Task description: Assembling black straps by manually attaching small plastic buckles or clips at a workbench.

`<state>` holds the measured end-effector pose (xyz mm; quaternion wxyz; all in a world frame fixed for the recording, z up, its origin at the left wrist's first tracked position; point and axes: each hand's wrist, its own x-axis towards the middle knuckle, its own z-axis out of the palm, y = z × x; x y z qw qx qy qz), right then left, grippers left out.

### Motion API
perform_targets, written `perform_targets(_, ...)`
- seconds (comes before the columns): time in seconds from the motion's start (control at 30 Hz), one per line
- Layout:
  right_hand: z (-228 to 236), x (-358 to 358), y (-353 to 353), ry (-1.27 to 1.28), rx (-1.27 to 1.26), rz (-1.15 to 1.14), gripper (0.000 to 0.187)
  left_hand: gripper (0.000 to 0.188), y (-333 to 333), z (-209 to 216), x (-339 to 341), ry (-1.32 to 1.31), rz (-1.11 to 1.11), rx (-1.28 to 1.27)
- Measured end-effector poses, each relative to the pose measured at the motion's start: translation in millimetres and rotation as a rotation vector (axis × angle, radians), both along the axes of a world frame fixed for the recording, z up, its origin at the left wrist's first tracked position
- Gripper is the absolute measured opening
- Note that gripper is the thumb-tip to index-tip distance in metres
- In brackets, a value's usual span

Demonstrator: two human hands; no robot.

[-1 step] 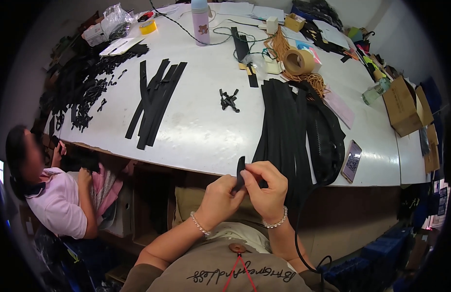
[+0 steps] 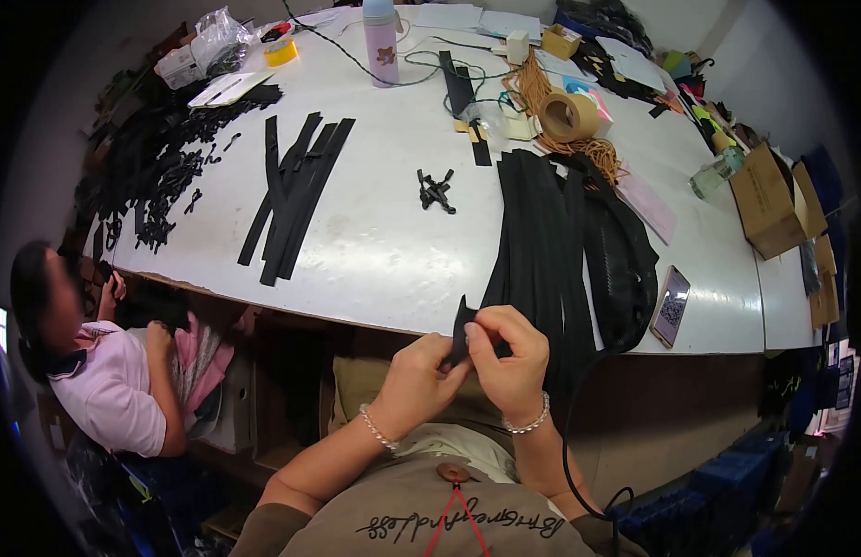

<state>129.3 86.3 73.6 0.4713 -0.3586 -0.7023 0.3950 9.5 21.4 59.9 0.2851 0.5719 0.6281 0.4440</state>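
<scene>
Just off the table's near edge, both hands meet around the end of a black zipper tape (image 2: pixel 461 325). My left hand (image 2: pixel 417 379) is closed on its lower part. My right hand (image 2: pixel 510 360) pinches the upper part between thumb and fingertips. The tape's tip stands upright and looks spread; the rest is hidden by my fingers. Right beside my right hand, a thick bundle of long black zipper tapes (image 2: pixel 537 241) lies on the table and hangs over its edge. A small heap of black zipper sliders (image 2: pixel 436 191) sits further in.
More black tapes (image 2: pixel 300 200) lie crossed at left, by a large heap of black sliders and pulls (image 2: pixel 161 176). A black bag (image 2: pixel 619 260) and phone (image 2: pixel 671 306) are at right. Behind stand a bottle (image 2: pixel 381 46) and tape roll (image 2: pixel 568 116). A co-worker (image 2: pixel 115 381) sits at left.
The tape's tip has turned and spread between my hands, showing a wider face. My right fingers have shifted very slightly; the things on the table stay put.
</scene>
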Motion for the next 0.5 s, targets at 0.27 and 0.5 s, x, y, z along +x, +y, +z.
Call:
perform_targets(0.27,-5.8,2.2,-9.3,-0.048,-0.115,-0.02,0.015,0.011,-7.2,1.6,0.0,0.25,-0.027,-0.02)
perform_targets(0.5,1.0,-1.9,-18.8,-0.128,-0.023,-0.056,0.018,0.015,-11.3,-14.0,0.0,0.355,-0.01,-0.016)
